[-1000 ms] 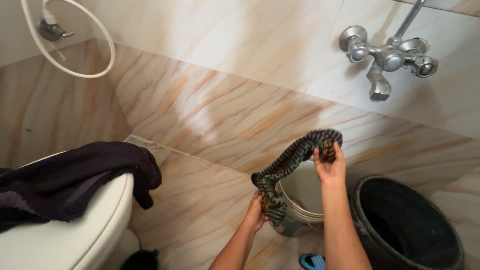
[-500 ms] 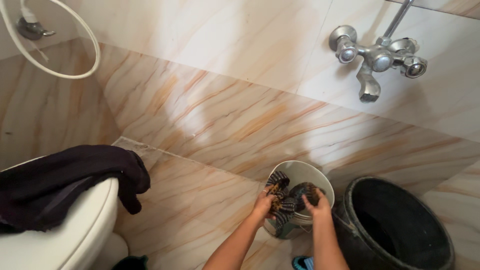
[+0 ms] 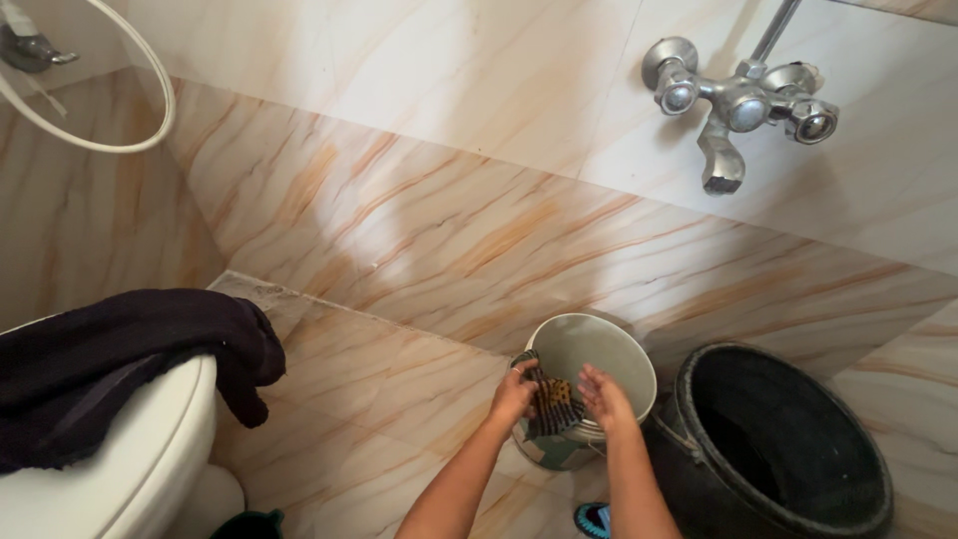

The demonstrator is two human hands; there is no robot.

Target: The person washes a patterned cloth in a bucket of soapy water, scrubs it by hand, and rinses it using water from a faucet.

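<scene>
The bucket (image 3: 599, 349) stands on the floor (image 3: 379, 399) against the wall (image 3: 479, 220). The tub (image 3: 788, 439) stands just right of it. The tap (image 3: 738, 100) is mounted on the wall above both. The toilet (image 3: 120, 469) is at far left, with a garment (image 3: 120, 359) draped on it. A cloth (image 3: 554, 404) hangs over the bucket's near rim.

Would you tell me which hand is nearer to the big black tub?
The right hand is nearer: it sits over the white bucket, beside the black tub. The left hand grips the patterned cloth at the bucket's far side.

A dark striped cloth with orange patches (image 3: 553, 403) hangs bunched over the near rim of a small white bucket (image 3: 599, 346).
</scene>
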